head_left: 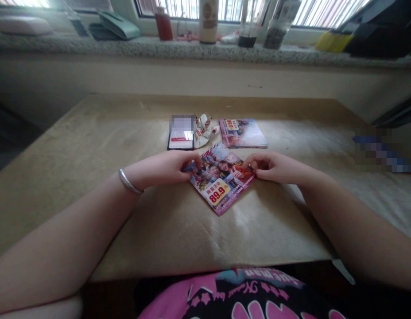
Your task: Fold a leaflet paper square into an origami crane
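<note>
A colourful printed flyer [222, 177] marked 89.9 is turned cornerwise in front of me, just over the table. My left hand [184, 165] pinches its left corner between thumb and fingers. At the opposite corner, my right hand [267, 166] grips the flyer with curled fingers. Behind it lies a stack of similar flyers [243, 134]. To the left of that stack are a crumpled paper wrapper [204, 130] and a dark-edged phone-like device [181, 139] with a lit face.
The table [142, 239] has a tan cover. Along the granite windowsill [142, 48] stand a red bottle [163, 24], a cream-coloured bottle [208, 22], clear containers and a green folded case [115, 25]. A blurred blue item [385, 153] lies at the right edge.
</note>
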A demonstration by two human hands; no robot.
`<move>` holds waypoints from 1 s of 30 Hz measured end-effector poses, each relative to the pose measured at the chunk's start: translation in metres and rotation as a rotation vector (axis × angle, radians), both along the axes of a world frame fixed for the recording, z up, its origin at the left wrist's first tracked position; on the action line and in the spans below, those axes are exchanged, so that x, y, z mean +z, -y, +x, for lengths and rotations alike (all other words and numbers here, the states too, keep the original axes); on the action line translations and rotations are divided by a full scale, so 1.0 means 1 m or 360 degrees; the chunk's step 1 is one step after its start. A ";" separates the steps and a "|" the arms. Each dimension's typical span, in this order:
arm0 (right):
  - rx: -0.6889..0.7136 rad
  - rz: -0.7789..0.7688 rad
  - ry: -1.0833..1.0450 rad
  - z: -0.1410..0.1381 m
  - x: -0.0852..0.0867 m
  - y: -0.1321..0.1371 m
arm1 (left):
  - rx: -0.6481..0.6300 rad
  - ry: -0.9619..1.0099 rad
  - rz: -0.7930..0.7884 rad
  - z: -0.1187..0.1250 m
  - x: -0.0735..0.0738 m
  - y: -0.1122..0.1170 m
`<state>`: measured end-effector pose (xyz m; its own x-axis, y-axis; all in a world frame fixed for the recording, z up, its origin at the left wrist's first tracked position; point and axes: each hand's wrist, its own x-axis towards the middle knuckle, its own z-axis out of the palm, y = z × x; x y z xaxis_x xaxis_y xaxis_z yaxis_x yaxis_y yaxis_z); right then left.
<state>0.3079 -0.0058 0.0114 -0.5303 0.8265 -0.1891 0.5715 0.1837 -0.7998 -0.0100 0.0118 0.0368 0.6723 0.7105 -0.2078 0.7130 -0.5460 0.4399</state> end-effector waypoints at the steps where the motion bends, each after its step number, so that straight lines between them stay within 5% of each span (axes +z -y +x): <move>1: 0.0011 0.0027 0.0032 0.000 -0.001 0.000 | -0.0004 -0.0014 0.0013 -0.001 -0.001 -0.001; 9: 0.0066 0.0389 0.0419 0.001 -0.001 0.000 | -0.0029 -0.0105 0.0109 0.001 -0.003 -0.001; 30: 0.0317 0.1051 0.0538 0.000 0.005 0.006 | -0.0379 -0.0076 0.0618 -0.001 -0.003 -0.003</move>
<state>0.3081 -0.0116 0.0159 -0.6823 0.7191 0.1321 0.6714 0.6878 -0.2761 -0.0108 0.0152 0.0337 0.8223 0.5689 0.0088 0.5623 -0.8149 0.1404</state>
